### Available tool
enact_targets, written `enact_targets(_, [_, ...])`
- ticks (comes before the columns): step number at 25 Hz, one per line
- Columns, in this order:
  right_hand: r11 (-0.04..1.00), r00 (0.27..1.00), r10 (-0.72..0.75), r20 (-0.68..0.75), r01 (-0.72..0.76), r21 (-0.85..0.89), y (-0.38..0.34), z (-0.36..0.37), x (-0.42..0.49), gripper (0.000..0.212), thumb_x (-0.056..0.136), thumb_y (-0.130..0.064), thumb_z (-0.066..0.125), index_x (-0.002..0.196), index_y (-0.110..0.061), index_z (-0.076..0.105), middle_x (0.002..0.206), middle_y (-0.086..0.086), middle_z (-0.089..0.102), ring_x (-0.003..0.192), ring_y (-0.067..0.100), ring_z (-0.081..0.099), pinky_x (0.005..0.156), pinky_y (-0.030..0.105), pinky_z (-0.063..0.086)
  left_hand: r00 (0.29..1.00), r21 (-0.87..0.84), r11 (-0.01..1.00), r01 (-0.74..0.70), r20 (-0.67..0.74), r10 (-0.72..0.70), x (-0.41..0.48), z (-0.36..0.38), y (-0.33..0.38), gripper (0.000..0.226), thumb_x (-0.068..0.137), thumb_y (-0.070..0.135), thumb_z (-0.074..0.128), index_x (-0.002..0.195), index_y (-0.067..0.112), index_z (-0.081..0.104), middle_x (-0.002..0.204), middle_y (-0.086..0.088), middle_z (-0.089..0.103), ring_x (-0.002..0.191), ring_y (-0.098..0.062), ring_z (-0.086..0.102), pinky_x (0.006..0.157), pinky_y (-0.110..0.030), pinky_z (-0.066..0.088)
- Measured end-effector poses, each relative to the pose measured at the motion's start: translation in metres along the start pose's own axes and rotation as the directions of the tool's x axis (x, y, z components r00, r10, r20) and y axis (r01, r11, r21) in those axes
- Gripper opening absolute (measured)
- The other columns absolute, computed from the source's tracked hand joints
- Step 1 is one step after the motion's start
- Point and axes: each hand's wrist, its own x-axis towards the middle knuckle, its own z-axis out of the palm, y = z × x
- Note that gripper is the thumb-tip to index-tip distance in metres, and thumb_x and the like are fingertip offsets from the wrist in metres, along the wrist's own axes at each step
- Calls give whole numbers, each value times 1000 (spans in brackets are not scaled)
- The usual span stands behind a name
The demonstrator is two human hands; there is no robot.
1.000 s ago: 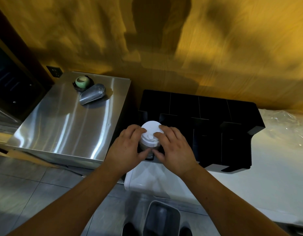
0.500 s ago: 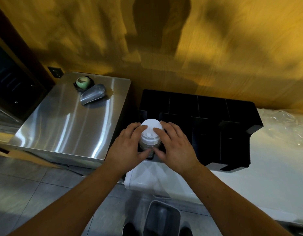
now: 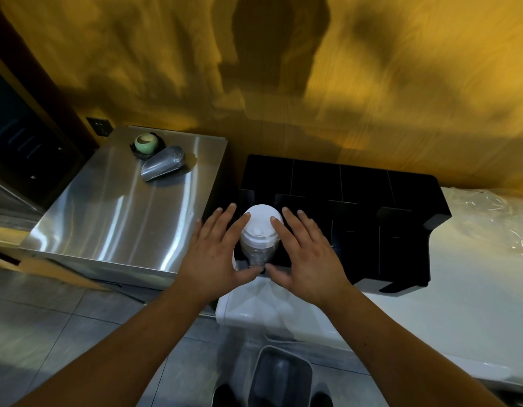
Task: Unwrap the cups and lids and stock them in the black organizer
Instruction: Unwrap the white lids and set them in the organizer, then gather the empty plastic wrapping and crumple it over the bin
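Observation:
A stack of white lids [image 3: 261, 230], with clear plastic showing at its lower part, stands in the front left compartment of the black organizer [image 3: 371, 186]. My left hand [image 3: 216, 257] is on the stack's left and my right hand [image 3: 307, 257] on its right, fingers stretched out and spread. Both index fingertips rest at the top lid's edge, and the thumbs nearly meet below the stack. Neither hand is closed around it. The organizer's other compartments look dark, and I cannot tell what they hold.
Crumpled clear wrap [image 3: 495, 218] lies on the white counter [image 3: 474, 304] to the right. A steel cabinet [image 3: 116, 215] on the left carries a metal scoop [image 3: 161, 167] and a green cup [image 3: 147, 142]. A grey bin [image 3: 279, 377] stands on the floor below.
Both hands have loosened from curled around the lid stack to fingers straight and spread beside it. The stack sits lower in the compartment.

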Motion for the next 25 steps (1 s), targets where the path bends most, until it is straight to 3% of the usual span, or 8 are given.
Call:
enact_targets(4, [1000,1000,29,-4,-29,9,6,-8,-9,102,88,-71,56,167,-33,3,176,7,11,162,32,4,129,53,12,998,49,997,60,-15,-60,-6,-2,4,121,69,92,57,166,34,14,176,-3,11,161,-30,9,125,-66,11])
enact_targets(11, [995,993,100,69,-100,-5,28,-24,-41,103,85,-82,46,166,-35,4,177,5,5,162,32,-4,129,59,6,970,111,964,243,-19,-242,-41,-5,34,124,67,101,42,166,36,7,177,-4,5,161,-31,5,123,-70,12])
enact_targets(15, [998,991,56,124,-55,-10,42,-27,-64,98,88,-85,37,167,-36,5,176,5,7,161,32,-4,128,60,6,947,138,937,321,-11,-322,-71,-4,69,119,70,101,34,166,37,9,177,-2,3,161,-31,4,125,-66,10])
enact_targets(20, [999,988,22,156,-16,-36,52,-39,-98,92,91,-84,32,165,-33,16,174,8,20,161,35,7,128,61,8,951,136,946,293,63,-303,-94,3,121,112,73,101,23,165,38,15,176,0,2,162,-27,3,127,-58,5])
enact_targets(25, [992,976,123,178,-113,-61,72,-58,-137,91,90,-87,20,165,-34,21,173,7,23,160,34,11,127,62,9,970,86,978,187,139,-198,-86,17,158,107,76,98,30,165,38,18,176,2,4,162,-24,3,128,-53,6])
